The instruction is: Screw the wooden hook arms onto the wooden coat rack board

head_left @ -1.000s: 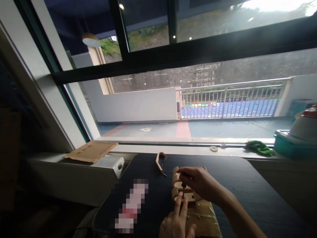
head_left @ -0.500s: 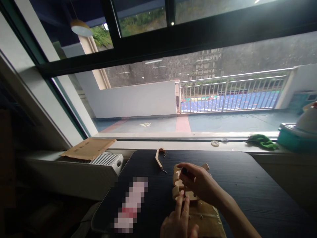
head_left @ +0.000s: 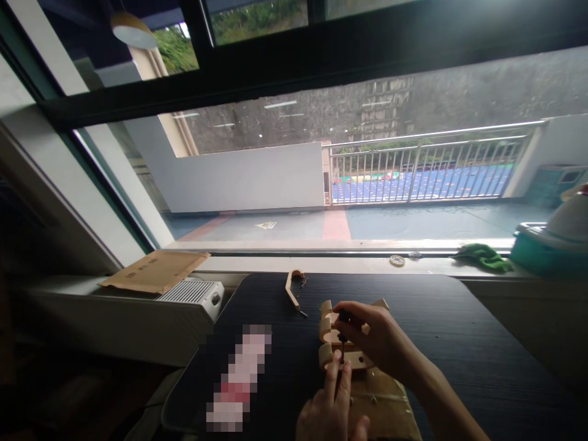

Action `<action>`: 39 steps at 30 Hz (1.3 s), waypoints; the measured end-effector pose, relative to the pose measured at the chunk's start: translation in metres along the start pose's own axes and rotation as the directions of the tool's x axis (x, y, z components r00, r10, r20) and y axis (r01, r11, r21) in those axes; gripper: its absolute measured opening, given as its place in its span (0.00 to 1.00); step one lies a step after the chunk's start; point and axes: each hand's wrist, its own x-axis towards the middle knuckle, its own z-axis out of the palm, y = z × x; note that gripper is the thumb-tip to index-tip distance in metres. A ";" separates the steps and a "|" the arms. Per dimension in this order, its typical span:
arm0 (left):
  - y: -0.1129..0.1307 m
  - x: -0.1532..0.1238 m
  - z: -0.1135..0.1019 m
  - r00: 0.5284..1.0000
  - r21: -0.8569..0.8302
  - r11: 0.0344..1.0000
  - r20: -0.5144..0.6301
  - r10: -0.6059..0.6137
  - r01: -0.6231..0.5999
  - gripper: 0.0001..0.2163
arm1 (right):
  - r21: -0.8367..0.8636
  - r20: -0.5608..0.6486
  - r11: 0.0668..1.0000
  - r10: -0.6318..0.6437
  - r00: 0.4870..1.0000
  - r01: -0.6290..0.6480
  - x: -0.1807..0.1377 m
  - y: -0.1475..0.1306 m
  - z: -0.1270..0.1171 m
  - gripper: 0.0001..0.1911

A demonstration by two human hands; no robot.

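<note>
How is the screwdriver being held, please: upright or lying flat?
Upright, or nearly so: the screwdriver has its dark handle in the right hand, its shaft pointing down to the left hand.

Brown envelope (head_left: 156,271) flat on white slatted unit (head_left: 198,293), left of bench (head_left: 482,355). Pixelated pink strip (head_left: 239,376) on bench's left side. On sill (head_left: 294,264): pale ring (head_left: 397,261), crumpled green cloth (head_left: 487,257), teal box (head_left: 535,246) just beside cloth. Through window: white wall (head_left: 248,177), metal railing (head_left: 416,168).
</note>
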 end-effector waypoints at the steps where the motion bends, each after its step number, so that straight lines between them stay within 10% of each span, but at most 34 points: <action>1: 0.000 0.000 0.000 1.000 0.000 1.000 -0.008 0.008 -0.008 0.35 | -0.004 -0.010 1.000 -0.001 1.000 0.001 0.000 0.001 0.000 0.12; 39: -0.005 -0.006 -0.003 0.996 -0.035 0.996 -0.015 0.083 -0.084 0.33 | -0.057 -0.031 0.984 -0.172 0.985 0.170 0.007 0.000 -0.010 0.11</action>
